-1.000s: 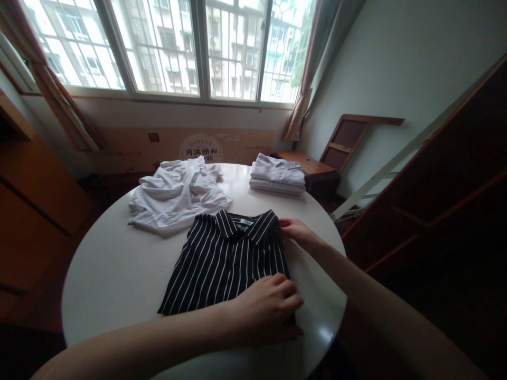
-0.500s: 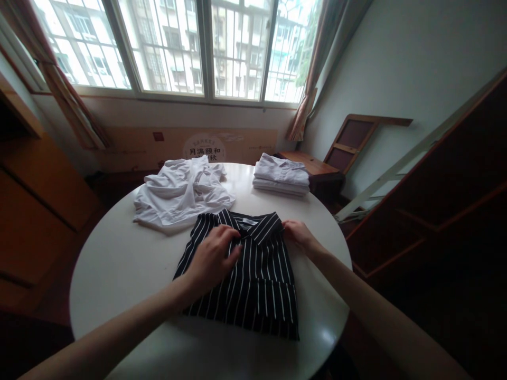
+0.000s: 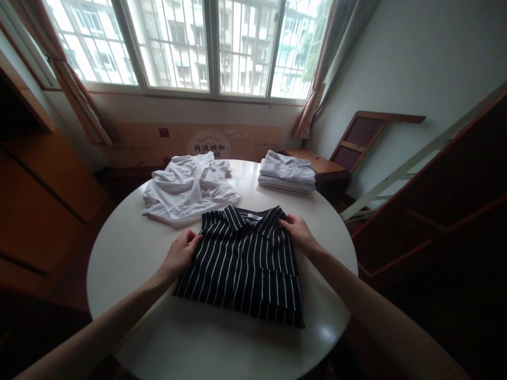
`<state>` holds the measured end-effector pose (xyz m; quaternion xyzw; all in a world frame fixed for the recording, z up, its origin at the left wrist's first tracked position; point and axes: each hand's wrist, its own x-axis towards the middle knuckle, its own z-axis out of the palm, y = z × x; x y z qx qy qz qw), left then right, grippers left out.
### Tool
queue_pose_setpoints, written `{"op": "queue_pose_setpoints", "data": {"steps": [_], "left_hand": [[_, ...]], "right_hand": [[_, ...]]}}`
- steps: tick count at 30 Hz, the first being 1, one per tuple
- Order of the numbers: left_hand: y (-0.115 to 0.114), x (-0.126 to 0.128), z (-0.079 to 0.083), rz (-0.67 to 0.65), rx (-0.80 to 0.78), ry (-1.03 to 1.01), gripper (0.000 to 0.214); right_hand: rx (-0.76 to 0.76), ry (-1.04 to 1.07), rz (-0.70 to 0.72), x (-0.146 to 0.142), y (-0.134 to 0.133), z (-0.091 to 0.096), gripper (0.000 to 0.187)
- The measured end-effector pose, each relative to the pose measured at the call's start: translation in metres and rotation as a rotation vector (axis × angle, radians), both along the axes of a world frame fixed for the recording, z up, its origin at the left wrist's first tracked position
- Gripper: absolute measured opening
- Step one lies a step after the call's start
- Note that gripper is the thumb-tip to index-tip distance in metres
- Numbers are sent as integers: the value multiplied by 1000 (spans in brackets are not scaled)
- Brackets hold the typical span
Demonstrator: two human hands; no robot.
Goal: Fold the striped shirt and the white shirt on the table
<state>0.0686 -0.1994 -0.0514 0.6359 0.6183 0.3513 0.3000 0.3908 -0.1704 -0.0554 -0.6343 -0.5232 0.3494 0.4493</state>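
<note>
A black shirt with white stripes [image 3: 245,269] lies folded on the round white table [image 3: 119,264], its collar pointing away from me. My left hand [image 3: 182,253] pinches the shirt's left edge below the shoulder, fingers curled around the fabric. At the other side my right hand [image 3: 297,230] grips the shirt by its right shoulder, close to the collar. The thumbs rest on top and some fingertips are hidden at the cloth's edge.
Behind the shirt, a crumpled white garment [image 3: 190,187] lies at the table's far left. A stack of folded white shirts [image 3: 287,173] sits at the far right. Beyond are a wooden side table [image 3: 312,161], a large cardboard panel [image 3: 154,142] and a barred window.
My left hand has moved from above the shirt's collar and front out to its left edge and taken hold there. The right hand keeps its place at the right shoulder, now with more fabric gripped.
</note>
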Motion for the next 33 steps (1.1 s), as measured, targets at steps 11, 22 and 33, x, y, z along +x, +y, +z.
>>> {"op": "queue_pose_setpoints", "data": {"steps": [11,22,33], "left_hand": [[-32,-19,25,-60,-188,-104,40],[-49,-16,16,-36,-471,-402,14],[-34,9,50,-58,-896,-807,30]], "right_hand": [[-108,-535,-117,3,-47,23,36],[-306,-24,133,-7,-105,29,24],[-592,747,18,-29,-91,45,12]]}}
